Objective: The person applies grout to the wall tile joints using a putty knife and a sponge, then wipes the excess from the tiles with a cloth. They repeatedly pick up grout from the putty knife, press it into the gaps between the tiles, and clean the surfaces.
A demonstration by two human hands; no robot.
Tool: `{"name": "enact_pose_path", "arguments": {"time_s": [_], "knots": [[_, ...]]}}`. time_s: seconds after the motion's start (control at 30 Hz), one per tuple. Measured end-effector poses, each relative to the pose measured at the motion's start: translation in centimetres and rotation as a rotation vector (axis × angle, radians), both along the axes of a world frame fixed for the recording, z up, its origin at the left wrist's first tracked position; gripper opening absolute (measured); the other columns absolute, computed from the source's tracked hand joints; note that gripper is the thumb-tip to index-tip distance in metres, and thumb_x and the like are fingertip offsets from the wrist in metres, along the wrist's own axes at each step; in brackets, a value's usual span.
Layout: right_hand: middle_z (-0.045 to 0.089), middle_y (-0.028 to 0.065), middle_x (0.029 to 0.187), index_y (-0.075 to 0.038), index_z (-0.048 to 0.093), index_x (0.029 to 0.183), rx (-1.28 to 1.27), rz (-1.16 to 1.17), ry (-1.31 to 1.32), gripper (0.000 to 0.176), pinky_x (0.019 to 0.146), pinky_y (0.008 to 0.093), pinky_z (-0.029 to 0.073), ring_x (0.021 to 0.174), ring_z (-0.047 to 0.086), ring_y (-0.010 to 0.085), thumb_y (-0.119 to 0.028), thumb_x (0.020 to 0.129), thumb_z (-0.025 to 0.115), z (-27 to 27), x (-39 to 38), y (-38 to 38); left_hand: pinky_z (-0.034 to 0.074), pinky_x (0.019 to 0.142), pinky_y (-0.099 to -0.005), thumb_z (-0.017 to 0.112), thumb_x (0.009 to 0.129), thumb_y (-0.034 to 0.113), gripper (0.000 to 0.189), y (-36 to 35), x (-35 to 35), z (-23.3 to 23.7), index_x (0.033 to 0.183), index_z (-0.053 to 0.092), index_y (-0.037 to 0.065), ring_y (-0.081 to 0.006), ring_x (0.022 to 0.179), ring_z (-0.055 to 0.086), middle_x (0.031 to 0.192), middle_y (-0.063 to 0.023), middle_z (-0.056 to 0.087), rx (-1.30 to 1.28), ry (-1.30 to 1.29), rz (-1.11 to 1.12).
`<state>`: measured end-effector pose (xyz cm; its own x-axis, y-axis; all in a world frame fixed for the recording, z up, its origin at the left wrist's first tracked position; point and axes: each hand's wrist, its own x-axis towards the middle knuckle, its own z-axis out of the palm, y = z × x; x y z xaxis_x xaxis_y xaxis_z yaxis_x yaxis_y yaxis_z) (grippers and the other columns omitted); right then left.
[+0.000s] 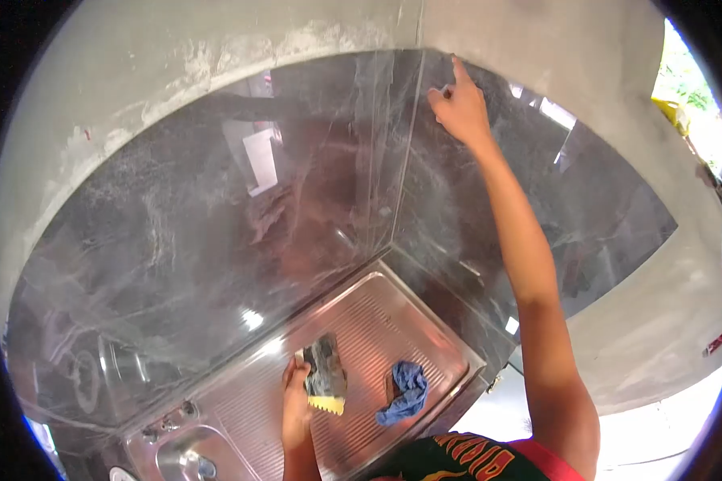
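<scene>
glossy stone-look wall tiles (176, 240): dark grey, veined with pale white.
rough cement wall (176, 48): light grey, blotched with white.
ribbed steel drainboard (377, 321): silver, lined with parallel grooves.
flat notched trowel (326, 370): smeared grey, edged in yellow.
crumpled cloth (407, 390): blue, unpatterned.

We see through one head-worn camera (a fisheye, dark round the rim): it faces forward and steeply down into the wall corner (410, 176), close above the steel drainboard (369, 313) within our reach.
</scene>
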<state>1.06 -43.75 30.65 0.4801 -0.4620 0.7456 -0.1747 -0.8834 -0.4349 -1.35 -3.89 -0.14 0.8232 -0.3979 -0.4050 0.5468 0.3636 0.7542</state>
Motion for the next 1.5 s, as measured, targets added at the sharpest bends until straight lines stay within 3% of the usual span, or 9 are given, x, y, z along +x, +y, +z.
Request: {"name": "enact_pose_path", "arguments": {"time_s": [0.07, 0.23, 0.4, 0.5, 0.7, 0.87, 1.27, 1.43, 1.5], "knots": [[0.062, 0.0175, 0.069, 0.007, 0.034, 0.127, 0.05, -0.099, 0.038, 0.07, 0.071, 0.0351, 0.048, 0.069, 0.063, 0.0279, -0.015, 0.065, 0.057, 1.0, 2.0, -2.8, 0.043, 0.082, -0.0279, 0.055, 0.08, 0.01, 0.042, 0.3, 0.0, -0.3, 0.119, 0.044, -0.002, -0.0157, 0.094, 0.052, 0.105, -0.0066, 0.054, -0.044, -0.021, -0.027], [0.063, 0.018, 0.069, 0.007, 0.035, 0.126, 0.138, -0.069, 0.074, 0.069, 0.072, 0.0339, 0.049, 0.065, 0.064, 0.0253, -0.016, 0.065, 0.057, 0.8, 3.5, -5.8, 0.044, 0.079, -0.029, 0.053, 0.081, 0.009, 0.038, 0.4, -1.3, 0.7, 0.116, 0.045, -0.001, -0.0162, 0.092, 0.053, 0.102, -0.0063, 0.055, 0.054, -0.004, 0.101], [0.063, 0.0182, 0.07, 0.007, 0.039, 0.123, 0.278, -0.006, 0.068, 0.064, 0.073, 0.0324, 0.049, 0.06, 0.064, 0.0245, -0.016, 0.066, 0.057, 1.1, 3.7, -5.7, 0.044, 0.079, -0.0293, 0.053, 0.081, 0.008, 0.039, 1.3, -0.9, -1.8, 0.117, 0.045, -0.001, -0.0167, 0.091, 0.054, 0.102, -0.0066, 0.055, -0.058, 0.016, 0.024], [0.063, 0.0171, 0.069, 0.006, 0.041, 0.122, 0.238, -0.022, 0.067, 0.062, 0.073, 0.0337, 0.049, 0.057, 0.064, 0.024, -0.016, 0.067, 0.057, 1.3, 3.9, -5.6, 0.044, 0.078, -0.0295, 0.053, 0.081, 0.009, 0.038, 1.2, -1.0, -1.7, 0.117, 0.045, -0.001, -0.0168, 0.09, 0.054, 0.102, -0.0067, 0.055, -0.057, 0.023, 0.038], [0.062, 0.0241, 0.086, 0.0, 0.039, 0.126, -0.084, -0.165, 0.132, 0.065, 0.074, 0.0417, 0.049, 0.076, 0.063, 0.0349, -0.018, 0.067, 0.059, 0.6, 4.7, -6.6, 0.044, 0.078, -0.029, 0.051, 0.082, 0.01, 0.037, 1.2, -0.8, -1.7, 0.117, 0.046, -0.001, -0.0168, 0.091, 0.054, 0.102, -0.0068, 0.055, -0.069, -0.025, -0.02], [0.061, 0.0243, 0.089, -0.003, 0.024, 0.135, -0.289, -0.38, 0.367, 0.08, 0.071, 0.0453, 0.05, 0.08, 0.061, 0.0387, -0.017, 0.065, 0.061, -0.5, 4.5, -4.3, 0.044, 0.079, -0.0285, 0.05, 0.082, 0.011, 0.038, 1.2, -0.9, -1.3, 0.118, 0.046, -0.001, -0.0168, 0.091, 0.054, 0.103, -0.0068, 0.055, -0.096, -0.018, -0.049], [0.061, 0.0237, 0.086, 0.003, 0.016, 0.135, -0.267, -0.314, 0.698, 0.087, 0.073, 0.0423, 0.05, 0.08, 0.062, 0.0364, -0.017, 0.065, 0.064, -6.5, 3.0, -2.8, 0.044, 0.078, -0.0288, 0.051, 0.082, 0.008, 0.034, 1.8, -1.3, -1.9, 0.114, 0.048, -0.001, -0.0172, 0.091, 0.054, 0.101, -0.0065, 0.056, -0.067, -0.008, 0.044], [0.061, 0.0245, 0.085, 0.002, 0.02, 0.134, -0.276, -0.381, 0.471, 0.081, 0.074, 0.0444, 0.049, 0.082, 0.061, 0.0377, -0.017, 0.067, 0.062, -2.7, 3.0, -2.7, 0.044, 0.078, -0.0282, 0.047, 0.083, 0.009, 0.031, 1.2, -1.8, 0.8, 0.112, 0.05, -0.001, -0.0161, 0.09, 0.054, 0.101, -0.0058, 0.055, -0.08, -0.046, -0.019], [0.061, 0.0243, 0.085, 0.001, 0.021, 0.133, -0.272, -0.396, 0.445, 0.079, 0.074, 0.0448, 0.049, 0.082, 0.061, 0.0382, -0.017, 0.067, 0.061, -1.1, 3.5, -3.2, 0.043, 0.078, -0.0277, 0.046, 0.083, 0.009, 0.031, 1.1, -1.4, -0.4, 0.112, 0.05, 0.0, -0.0154, 0.09, 0.053, 0.101, -0.0054, 0.055, -0.052, -0.071, -0.025]]}}
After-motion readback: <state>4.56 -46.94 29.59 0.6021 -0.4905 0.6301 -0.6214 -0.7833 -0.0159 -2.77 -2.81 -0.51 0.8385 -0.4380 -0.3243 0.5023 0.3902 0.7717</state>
